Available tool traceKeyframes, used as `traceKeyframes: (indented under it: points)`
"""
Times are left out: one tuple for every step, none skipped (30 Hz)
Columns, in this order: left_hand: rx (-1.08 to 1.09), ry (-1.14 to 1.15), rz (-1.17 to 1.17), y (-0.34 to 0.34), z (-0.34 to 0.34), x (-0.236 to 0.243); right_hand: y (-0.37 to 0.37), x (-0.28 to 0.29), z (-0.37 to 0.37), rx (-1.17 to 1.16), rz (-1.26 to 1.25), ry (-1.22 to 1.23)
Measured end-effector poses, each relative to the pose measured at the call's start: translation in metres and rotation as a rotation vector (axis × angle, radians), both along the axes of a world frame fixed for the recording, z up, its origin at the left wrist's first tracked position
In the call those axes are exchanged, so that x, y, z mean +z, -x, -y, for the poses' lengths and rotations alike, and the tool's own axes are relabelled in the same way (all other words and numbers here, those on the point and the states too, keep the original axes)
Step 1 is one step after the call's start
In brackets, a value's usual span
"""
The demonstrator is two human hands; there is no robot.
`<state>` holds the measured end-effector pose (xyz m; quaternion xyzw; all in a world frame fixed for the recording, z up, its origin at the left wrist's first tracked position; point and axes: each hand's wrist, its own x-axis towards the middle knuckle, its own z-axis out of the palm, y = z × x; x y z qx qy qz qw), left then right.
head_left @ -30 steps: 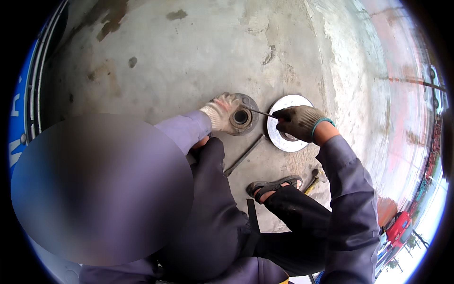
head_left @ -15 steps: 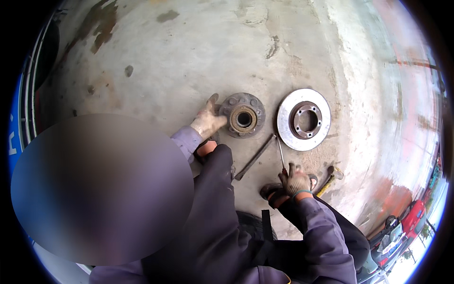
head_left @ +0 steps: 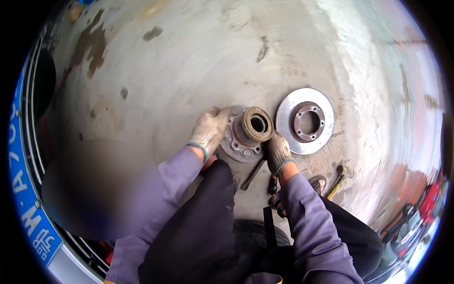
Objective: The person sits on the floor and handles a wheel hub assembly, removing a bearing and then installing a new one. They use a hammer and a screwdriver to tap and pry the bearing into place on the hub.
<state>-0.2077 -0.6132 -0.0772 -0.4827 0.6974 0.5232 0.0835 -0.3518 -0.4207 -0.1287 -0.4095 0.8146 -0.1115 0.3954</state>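
Observation:
A metal wheel hub (head_left: 243, 152) with a stud-holed flange and a raised barrel topped by a toothed ring is on the concrete floor, tilted. My left hand (head_left: 210, 128), in a pale knitted glove, grips the flange's left edge. On the hub's right side my right hand (head_left: 280, 152), gloved in the same way, has its fingers closed against it; its fingertips are partly hidden. Close by on the right lies a silver brake disc (head_left: 287, 127) with a rusty brown centre. A dark flat bar (head_left: 252, 176) and a black screwdriver handle (head_left: 273, 185) lie just below the hub.
A hammer (head_left: 336, 184) with a yellow handle lies by my right foot (head_left: 318, 183). Below me is a black tyre (head_left: 248, 228). A vehicle's front with a blue plate (head_left: 35, 208) stands on the left. A blurred patch covers the lower left.
My right hand has moved up from beside the screwdriver to the hub. My left hand has taken hold of the flange. The hub has tipped, with its barrel now leaning right.

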Motion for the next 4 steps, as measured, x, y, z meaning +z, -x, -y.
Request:
traceKeyframes:
  points:
    - [-0.243, 0.092, 0.025, 0.003, 0.012, 0.03, 0.002, 0.024, -0.002, 0.034, 0.05, 0.007]
    - [-0.488, 0.197, 0.045, 0.009, 0.022, 0.059, 0.004, 0.052, -0.002, 0.064, 0.089, 0.022]
    - [-0.536, 0.293, -0.036, 0.02, 0.023, 0.085, 0.004, 0.071, 0.0, -0.655, 0.723, -0.01]
    - [-0.59, 0.393, -0.111, 0.029, 0.022, 0.11, 0.015, 0.078, 0.001, -0.687, 0.723, 0.046]
